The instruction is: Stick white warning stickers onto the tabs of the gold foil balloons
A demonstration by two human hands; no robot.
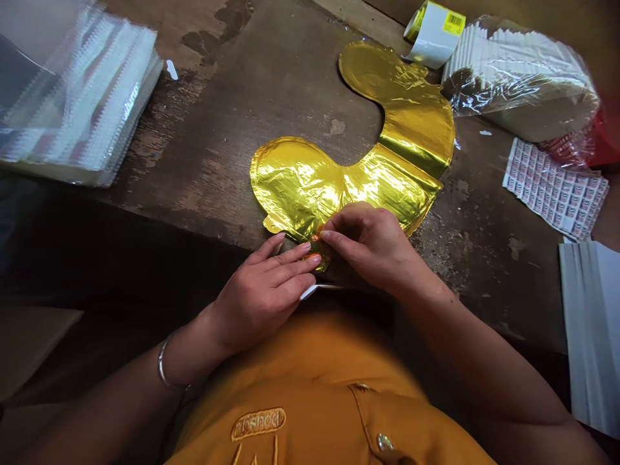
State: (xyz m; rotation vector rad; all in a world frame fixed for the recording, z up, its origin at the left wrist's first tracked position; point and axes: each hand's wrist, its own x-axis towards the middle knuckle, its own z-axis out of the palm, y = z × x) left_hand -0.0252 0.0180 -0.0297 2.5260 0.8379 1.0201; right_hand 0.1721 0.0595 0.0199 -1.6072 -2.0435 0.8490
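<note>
A flat, shiny gold foil balloon [349, 155] curves across the worn wooden table [203, 174], its lower end reaching my hands. My left hand [261, 290] lies at the balloon's lower edge, its fingertips pressing a small folded foil tab [312, 261]. My right hand [368, 245] pinches the same spot from above, next to a small orange mark [314, 238]. A white strip [310, 290] pokes out beneath my left fingers. My fingers hide most of the tab.
Stacks of clear plastic sleeves [82, 90] lie at the far left. At the back right are a label roll [433, 32] and a plastic-wrapped white stack [518, 81]. A sheet of small printed labels [557, 187] and white sheets [591, 336] lie to the right.
</note>
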